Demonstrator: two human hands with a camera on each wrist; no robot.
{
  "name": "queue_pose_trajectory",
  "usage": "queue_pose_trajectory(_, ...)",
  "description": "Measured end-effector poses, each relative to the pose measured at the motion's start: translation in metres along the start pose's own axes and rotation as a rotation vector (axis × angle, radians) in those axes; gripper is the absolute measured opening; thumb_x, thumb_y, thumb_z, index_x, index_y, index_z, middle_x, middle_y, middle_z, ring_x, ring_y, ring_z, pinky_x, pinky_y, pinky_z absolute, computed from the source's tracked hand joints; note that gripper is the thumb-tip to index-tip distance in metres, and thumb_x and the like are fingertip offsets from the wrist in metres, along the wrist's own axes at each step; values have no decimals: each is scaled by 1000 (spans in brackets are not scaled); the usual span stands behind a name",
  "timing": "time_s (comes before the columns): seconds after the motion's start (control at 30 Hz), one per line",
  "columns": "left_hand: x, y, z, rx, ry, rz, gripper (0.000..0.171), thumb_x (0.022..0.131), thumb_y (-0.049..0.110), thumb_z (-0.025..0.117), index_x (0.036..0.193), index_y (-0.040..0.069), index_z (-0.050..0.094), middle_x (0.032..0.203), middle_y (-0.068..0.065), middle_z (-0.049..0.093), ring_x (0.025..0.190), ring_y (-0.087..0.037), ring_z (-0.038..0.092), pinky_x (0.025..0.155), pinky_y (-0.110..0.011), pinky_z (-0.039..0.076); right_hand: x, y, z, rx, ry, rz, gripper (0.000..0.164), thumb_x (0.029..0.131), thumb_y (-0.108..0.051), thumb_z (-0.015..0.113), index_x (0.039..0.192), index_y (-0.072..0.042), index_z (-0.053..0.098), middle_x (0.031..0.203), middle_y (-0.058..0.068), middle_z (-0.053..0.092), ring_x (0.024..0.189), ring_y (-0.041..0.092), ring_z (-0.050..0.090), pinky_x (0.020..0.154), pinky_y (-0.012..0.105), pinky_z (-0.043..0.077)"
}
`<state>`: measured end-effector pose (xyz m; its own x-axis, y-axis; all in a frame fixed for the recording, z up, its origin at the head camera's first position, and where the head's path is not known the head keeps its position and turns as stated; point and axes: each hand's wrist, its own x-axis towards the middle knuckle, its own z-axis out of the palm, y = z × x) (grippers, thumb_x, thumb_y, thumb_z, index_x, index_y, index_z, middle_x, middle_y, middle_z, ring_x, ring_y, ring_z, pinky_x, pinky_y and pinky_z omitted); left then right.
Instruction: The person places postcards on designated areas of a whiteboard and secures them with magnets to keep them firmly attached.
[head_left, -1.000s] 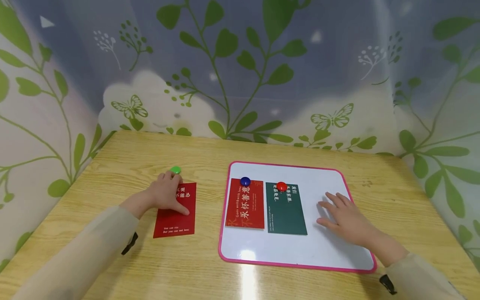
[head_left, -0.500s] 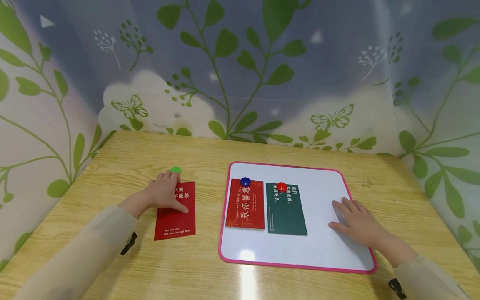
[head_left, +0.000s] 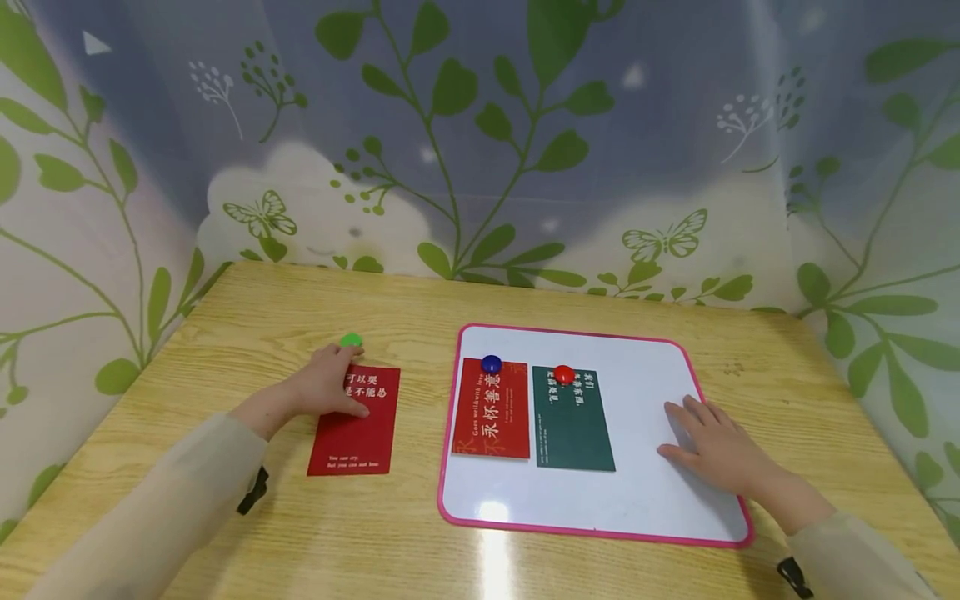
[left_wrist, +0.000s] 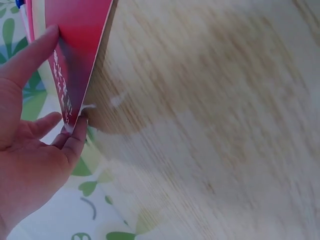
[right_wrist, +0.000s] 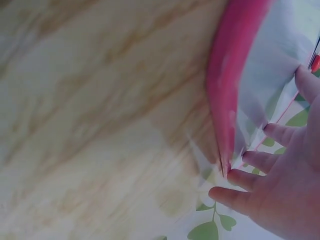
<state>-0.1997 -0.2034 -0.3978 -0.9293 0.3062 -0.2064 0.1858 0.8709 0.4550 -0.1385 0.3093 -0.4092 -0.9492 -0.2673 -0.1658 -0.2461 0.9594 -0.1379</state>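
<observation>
My left hand (head_left: 324, 388) lies over a red card (head_left: 358, 442) with white lettering on the table's left. Its thumb rests on the card's face, and the other fingers reach the far corner, as the left wrist view shows. Just beyond those fingertips sits a green round magnet (head_left: 351, 340). My right hand (head_left: 722, 450) is spread over the right part of a pink-rimmed whiteboard (head_left: 645, 354), fingertips on or close over its surface. On the board lie an orange-red card (head_left: 512, 429) with a blue magnet (head_left: 491, 364) and a dark green card (head_left: 576, 437) with a red magnet (head_left: 564, 374).
The wooden table (head_left: 408, 533) runs back to a wall covering (head_left: 480, 167) printed with leaves and butterflies. A strip of table separates the loose red card from the whiteboard. Bright glare shows at the board's near edge.
The loose red card has turned slightly, its far end shifting right, and my left thumb has drawn back left. My right hand moved right along the board, then stayed still.
</observation>
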Motion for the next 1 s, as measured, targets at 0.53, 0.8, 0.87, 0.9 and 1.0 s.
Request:
queue_pose_trajectory(0.53,0,-12,-7,-280,33,-65,51,83,13,67,128,-5,49,117,-25,54,103,-33,54,86,-40,49,-8,11,2,79,-13,-39,73,87,-45,60,138,4,39,142,37,27,128,56,27,100,66,30)
queue_pose_trajectory(0.8,3,-19,-8,-485,5,-128,49,90,16,60,133,-1,45,124,-24,51,103,-26,57,83,-30,50,-9,14,0,93,-21,-50,73,88,-46,58,138,3,39,142,37,27,128,55,27,100,66,30)
queue_pose_trajectory(0.87,3,-19,-8,-552,-12,-138,50,92,17,58,135,-2,43,126,-25,51,98,-20,59,79,-26,51,-10,15,-1,93,-27,-49,74,88,-47,58,139,3,38,143,37,27,128,55,27,100,66,30)
queue_pose_trajectory(0.9,4,-20,-8,-588,-20,-144,50,93,17,57,136,-2,42,127,-26,51,95,-17,60,78,-25,52,-10,16,-1,93,-30,-49,74,88,-47,58,139,3,38,143,37,26,128,55,27,100,65,30)
queue_pose_trajectory(1.0,3,-20,-9,-670,-35,-158,50,95,17,54,138,-2,38,130,-26,50,88,-9,60,76,-23,52,-10,17,-2,102,-43,-46,75,88,-48,57,140,3,37,143,37,25,129,54,27,101,65,30)
